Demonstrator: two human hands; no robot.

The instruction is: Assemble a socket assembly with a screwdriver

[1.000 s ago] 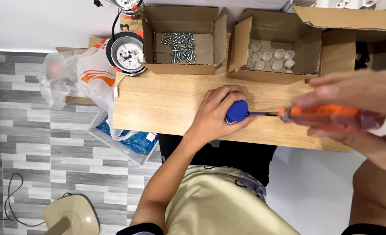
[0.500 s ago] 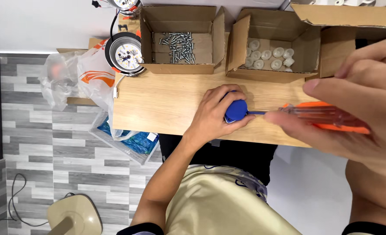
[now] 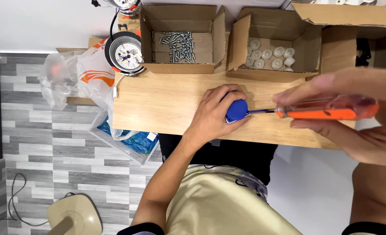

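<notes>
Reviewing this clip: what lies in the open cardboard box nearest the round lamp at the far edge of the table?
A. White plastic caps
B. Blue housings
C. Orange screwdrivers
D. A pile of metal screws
D: the open cardboard box beside the round lamp holds a loose pile of silver metal screws; the white caps lie in the second box to the right of it.

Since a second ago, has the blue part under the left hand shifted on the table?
No. The blue part sits at the same spot on the wooden table, below the gap between the screw box and the cap box.
</notes>
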